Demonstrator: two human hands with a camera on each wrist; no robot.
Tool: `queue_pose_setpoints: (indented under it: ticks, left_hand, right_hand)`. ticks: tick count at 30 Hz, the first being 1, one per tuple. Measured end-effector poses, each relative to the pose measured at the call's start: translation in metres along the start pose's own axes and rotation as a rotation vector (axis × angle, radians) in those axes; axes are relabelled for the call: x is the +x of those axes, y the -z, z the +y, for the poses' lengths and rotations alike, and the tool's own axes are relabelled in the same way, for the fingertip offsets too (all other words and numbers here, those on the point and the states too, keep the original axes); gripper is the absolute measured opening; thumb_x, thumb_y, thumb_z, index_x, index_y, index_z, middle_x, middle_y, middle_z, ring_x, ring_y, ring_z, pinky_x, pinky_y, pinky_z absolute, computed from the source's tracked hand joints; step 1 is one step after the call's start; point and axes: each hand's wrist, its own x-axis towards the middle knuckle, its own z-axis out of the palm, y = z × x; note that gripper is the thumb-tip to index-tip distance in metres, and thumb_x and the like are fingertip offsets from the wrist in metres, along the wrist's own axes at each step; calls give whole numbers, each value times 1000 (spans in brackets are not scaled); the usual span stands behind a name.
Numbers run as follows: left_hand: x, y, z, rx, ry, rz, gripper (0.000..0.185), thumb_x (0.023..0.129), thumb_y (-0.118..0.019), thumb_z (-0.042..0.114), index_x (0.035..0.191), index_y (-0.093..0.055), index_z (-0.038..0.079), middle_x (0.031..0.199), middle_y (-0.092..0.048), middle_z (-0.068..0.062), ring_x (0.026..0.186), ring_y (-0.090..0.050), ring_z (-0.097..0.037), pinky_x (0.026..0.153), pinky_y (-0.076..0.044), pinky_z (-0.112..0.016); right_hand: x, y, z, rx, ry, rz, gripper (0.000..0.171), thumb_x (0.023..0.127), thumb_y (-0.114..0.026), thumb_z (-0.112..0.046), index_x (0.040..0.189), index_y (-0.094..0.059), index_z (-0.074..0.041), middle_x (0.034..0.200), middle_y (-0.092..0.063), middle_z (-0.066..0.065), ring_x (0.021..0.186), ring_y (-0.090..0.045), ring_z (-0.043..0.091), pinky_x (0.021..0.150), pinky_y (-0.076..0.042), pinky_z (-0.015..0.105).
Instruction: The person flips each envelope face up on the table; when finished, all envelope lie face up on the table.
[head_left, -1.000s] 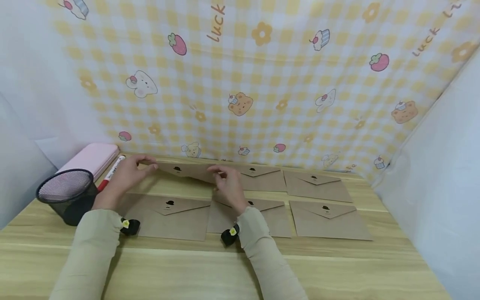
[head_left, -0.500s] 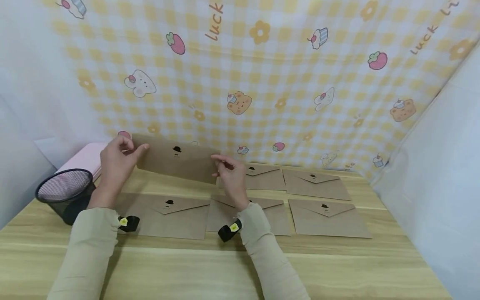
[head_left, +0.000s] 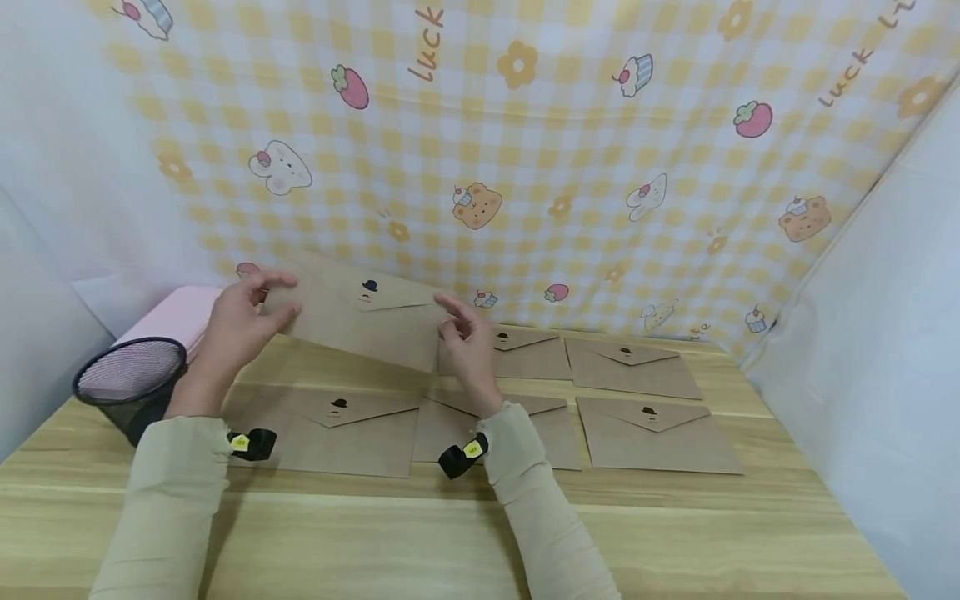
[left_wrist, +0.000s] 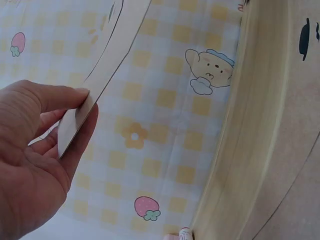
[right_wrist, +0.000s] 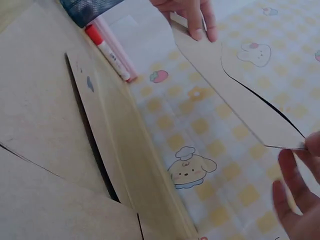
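Both hands hold one kraft envelope (head_left: 360,312) in the air above the tabletop's (head_left: 465,533) far left corner. The left hand (head_left: 236,321) pinches its left end between thumb and fingers; the right hand (head_left: 468,337) pinches the right tip, though that grip is mostly cut off in the right wrist view. The raised envelope hides part of the red marker (right_wrist: 107,52) and pink case (head_left: 176,312). A mesh cup (head_left: 129,385) stands at the left edge.

You pinch a matt brown kraft-paper envelope (head_left: 360,312) above the smooth, pale wood-grain table (head_left: 465,533); lower left stands a black wire-mesh metal pen cup (head_left: 131,387).
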Motion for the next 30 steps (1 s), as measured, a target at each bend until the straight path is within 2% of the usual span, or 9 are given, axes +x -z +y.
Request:
queue_pose_setpoints:
  ticks: [3, 7, 11, 14, 18, 21, 23, 27, 30]
  left_hand:
    - [0, 0, 0, 13, 36, 31, 35, 89, -60, 9, 120, -54, -5, 135, -43, -24, 126, -35, -40, 101, -29, -51]
    - [-1, 1, -2, 32, 50, 62, 35, 90, -57, 10, 122, -51, -5, 138, -39, -24, 125, -36, -42, 101, -29, -50]
    - [-1, 1, -9, 51, 85, 39, 39, 91, -54, 10, 126, -44, -5, 133, -39, -31, 123, -34, -46, 98, -28, -55]
    - [-1, 1, -15, 98, 114, -30, 42, 91, -54, 9, 127, -38, -6, 133, -36, -34, 126, -30, -47, 98, -26, -58]
    - [0, -1, -23, 189, 50, -141, 38, 85, -59, 3, 116, -44, -12, 120, -46, -35, 113, -41, -44, 92, -31, -56]
    - [0, -3, -30, 288, -5, -260, 32, 79, -66, 3, 102, -48, -12, 93, -53, -27, 85, -48, -37, 77, -38, -49]
    - [-1, -5, -33, 344, -17, -349, 29, 76, -68, 5, 94, -49, -9, 79, -52, -19, 73, -47, -32, 67, -38, -43]
    - [-6, -8, -34, 395, 32, -491, 26, 74, -69, 5, 85, -47, -4, 71, -46, -9, 68, -45, -26, 62, -36, -35]
    - [-9, -9, -35, 436, 78, -538, 27, 73, -70, 5, 83, -46, -3, 72, -46, -9, 69, -45, -27, 62, -35, -35]
  right_hand:
    - [-1, -4, 4, -15, -56, -130, 46, 91, -49, 5, 135, -46, -5, 139, -44, 9, 98, -59, 25, 82, -49, 36]
    - [-4, -6, 5, -48, -129, -302, 58, 92, -50, 5, 144, -31, -8, 146, -32, 13, 84, -63, 35, 77, -50, 46]
    - [-9, -8, 7, -169, -128, -414, 70, 88, -58, 5, 147, -22, -6, 148, -25, 13, 76, -63, 34, 68, -52, 32]
    - [-11, -12, 13, -265, -115, -436, 68, 87, -61, 2, 145, -27, -6, 146, -30, 11, 62, -60, 27, 54, -48, 22]
    - [-13, -13, 16, -363, -92, -445, 48, 88, -62, -3, 134, -48, -4, 132, -49, 9, 43, -45, 14, 43, -40, 22]
    - [-14, -15, 18, -442, -97, -452, 35, 88, -64, -8, 122, -60, -5, 116, -60, 6, 48, -46, 8, 46, -42, 21]
    - [-15, -16, 21, -492, -110, -450, 28, 88, -65, -9, 115, -65, -6, 103, -62, 3, 57, -50, 7, 51, -44, 19]
    - [-16, -19, 25, -563, -130, -456, 18, 87, -66, -9, 104, -69, -6, 83, -61, -2, 68, -51, 7, 55, -43, 18]
    - [-17, -21, 26, -620, -148, -469, 15, 85, -67, -8, 100, -70, -6, 74, -58, -3, 63, -50, 9, 52, -42, 20]
